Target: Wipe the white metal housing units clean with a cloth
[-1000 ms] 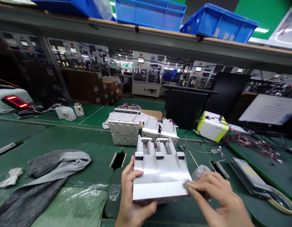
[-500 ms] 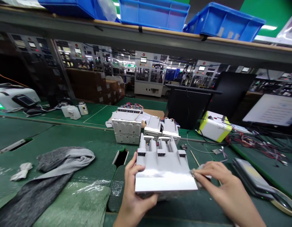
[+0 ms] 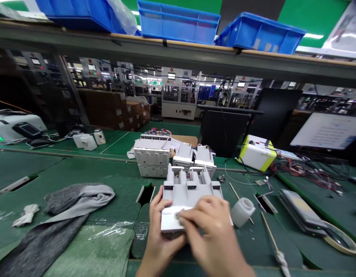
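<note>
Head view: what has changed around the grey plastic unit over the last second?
The right hand slid left from the right corner of the grey ribbed plastic unit across its flat face and now covers its middle. That uncovered the small white plastic cylinder beside it. The left hand still grips the unit's left edge; the unit stays on the green ribbed mat.
</note>
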A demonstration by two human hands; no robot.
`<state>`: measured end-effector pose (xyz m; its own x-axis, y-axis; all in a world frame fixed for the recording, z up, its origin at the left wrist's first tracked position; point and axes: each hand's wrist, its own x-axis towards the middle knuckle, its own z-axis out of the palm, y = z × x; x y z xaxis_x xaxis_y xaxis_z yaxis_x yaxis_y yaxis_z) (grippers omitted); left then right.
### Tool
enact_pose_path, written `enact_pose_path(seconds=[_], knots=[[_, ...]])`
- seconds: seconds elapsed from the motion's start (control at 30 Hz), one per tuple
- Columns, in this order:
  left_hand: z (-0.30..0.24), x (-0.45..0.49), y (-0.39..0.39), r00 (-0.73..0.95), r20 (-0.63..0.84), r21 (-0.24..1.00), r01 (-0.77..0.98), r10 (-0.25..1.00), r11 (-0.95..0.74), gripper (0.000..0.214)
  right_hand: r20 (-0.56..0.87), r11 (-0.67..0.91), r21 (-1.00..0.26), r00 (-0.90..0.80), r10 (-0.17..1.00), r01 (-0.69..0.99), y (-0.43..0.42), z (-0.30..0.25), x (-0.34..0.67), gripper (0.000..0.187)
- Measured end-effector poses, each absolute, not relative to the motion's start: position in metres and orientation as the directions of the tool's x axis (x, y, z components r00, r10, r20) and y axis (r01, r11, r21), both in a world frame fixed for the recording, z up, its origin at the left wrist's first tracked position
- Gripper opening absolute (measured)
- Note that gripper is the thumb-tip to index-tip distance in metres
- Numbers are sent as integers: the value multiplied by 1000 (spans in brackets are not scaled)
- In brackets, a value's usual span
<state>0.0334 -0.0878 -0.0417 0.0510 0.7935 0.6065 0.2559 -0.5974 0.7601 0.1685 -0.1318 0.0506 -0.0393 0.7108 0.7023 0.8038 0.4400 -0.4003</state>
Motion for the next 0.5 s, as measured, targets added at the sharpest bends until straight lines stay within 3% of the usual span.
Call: enact_pose_path(seconds=[0.1, 0.2, 0.27, 0.33, 0.43, 0.5], knots=[[-45, 31, -85, -8, 666, 711, 307, 746, -632, 35, 709, 513, -444, -62, 702, 735, -124, 54, 131, 12], [-42, 29, -88, 52, 650, 713, 306, 758, -631, 48, 716, 477, -433, -30, 697, 765, -133, 47, 163, 14], [-37, 30, -92, 97, 602, 747, 283, 793, -602, 57, 718, 390, -352, -22, 696, 851, -148, 32, 221, 14], [-32, 33, -95, 93, 566, 781, 260, 819, -569, 56, 663, 207, -334, 73, 745, 920, -167, 11, 288, 13], [-30, 36, -95, 68, 552, 802, 230, 831, -552, 54, 488, -76, -466, 328, 809, 882, -191, -16, 358, 43], [-32, 36, -95, 63, 555, 803, 220, 829, -554, 55, 474, -129, -551, 436, 765, 825, -198, -21, 368, 51]])
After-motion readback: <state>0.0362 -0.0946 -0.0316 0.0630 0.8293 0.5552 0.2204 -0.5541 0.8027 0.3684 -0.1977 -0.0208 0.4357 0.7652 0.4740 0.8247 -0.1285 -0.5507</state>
